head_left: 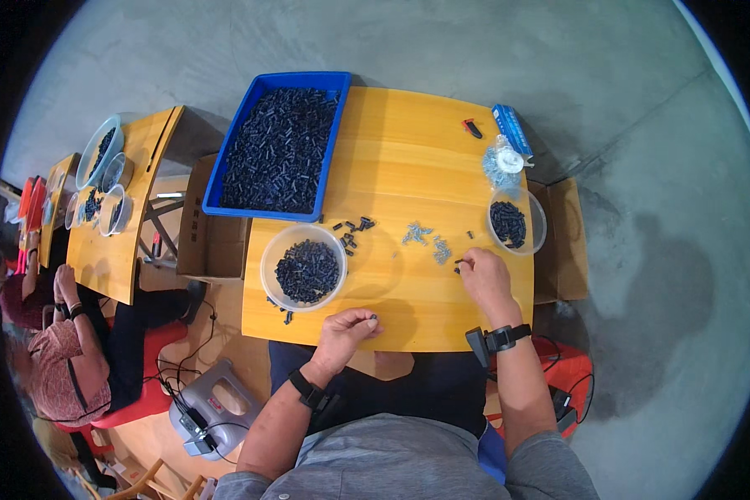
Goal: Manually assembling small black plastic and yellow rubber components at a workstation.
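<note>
Over the table's near edge, my left hand (346,337) is closed, with a small black plastic part (373,317) between thumb and fingertips. Farther right, my right hand (485,279) pinches another small dark part (457,267) just above the tabletop. Between and beyond my hands lie loose silver screws (418,233) in small heaps. A clear round bowl (267,287) full of small black parts stands left of my hands, with several loose black parts (349,242) beside it. Right of my right hand is a smaller clear tub (538,227) holding black parts.
A blue tray (332,150) heaped with black parts fills the table's far left. At the far right are a bag of screws (500,171), a blue box (512,129) and a red-black tool (472,128). Cardboard boxes (562,242) flank the table. People work at tables (112,258) leftward.
</note>
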Tool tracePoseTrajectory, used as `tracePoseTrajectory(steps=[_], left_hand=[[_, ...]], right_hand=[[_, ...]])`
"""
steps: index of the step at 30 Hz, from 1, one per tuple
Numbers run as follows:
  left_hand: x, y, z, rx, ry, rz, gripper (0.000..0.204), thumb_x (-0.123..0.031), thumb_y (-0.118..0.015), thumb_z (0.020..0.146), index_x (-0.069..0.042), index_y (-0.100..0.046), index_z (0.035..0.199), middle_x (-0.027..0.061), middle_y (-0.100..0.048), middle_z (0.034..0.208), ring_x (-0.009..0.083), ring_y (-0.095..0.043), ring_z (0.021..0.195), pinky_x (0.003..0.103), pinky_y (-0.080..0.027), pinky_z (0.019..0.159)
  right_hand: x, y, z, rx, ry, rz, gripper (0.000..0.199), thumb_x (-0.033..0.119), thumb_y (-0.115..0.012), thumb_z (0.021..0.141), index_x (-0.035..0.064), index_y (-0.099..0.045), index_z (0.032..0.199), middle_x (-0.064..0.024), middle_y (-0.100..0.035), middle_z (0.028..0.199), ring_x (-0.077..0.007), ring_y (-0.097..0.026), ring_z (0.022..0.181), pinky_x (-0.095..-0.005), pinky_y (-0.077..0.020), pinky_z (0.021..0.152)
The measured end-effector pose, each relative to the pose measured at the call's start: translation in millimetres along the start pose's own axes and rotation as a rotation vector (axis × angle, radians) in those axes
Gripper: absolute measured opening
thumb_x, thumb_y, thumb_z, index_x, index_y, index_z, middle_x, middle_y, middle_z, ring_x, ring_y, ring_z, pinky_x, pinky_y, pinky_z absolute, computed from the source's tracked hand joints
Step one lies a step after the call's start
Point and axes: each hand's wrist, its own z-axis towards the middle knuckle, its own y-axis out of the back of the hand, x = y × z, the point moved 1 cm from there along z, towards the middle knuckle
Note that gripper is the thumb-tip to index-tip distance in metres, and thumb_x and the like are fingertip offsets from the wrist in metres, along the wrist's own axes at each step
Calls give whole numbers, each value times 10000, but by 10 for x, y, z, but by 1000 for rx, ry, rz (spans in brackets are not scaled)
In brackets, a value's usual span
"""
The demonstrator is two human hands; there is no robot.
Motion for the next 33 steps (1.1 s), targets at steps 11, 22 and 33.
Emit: tracePoseTrajectory(steps=[11,22,33], left_hand=[[61,40,27,-3,6,-1,92,-8,-590,877,7,-620,963,67,-640,902,169,-650,826,298,-544,772],[34,32,13,-7,0,-3,95,-15,-581,887,11,-614,972,72,-642,904,172,-649,827,300,-541,778],[-237,-158,-170,15,-50,66,107,-14,-579,888,25,-634,971,76,-669,884,153,-652,821,284,-539,775]], right_hand=[[11,-13,35,-15,5,44,198,116,-644,766,55,-653,953,-177,-635,865,-349,-610,837,-435,-486,737],[30,-16,58,-18,125,59,117,110,-627,776,57,-647,877,-174,-626,821,-357,-599,796,-438,-478,701],[299,104,-97,68,116,612,83,-6,-607,772,-19,-634,850,-80,-617,719,-155,-619,643,-288,-488,582]])
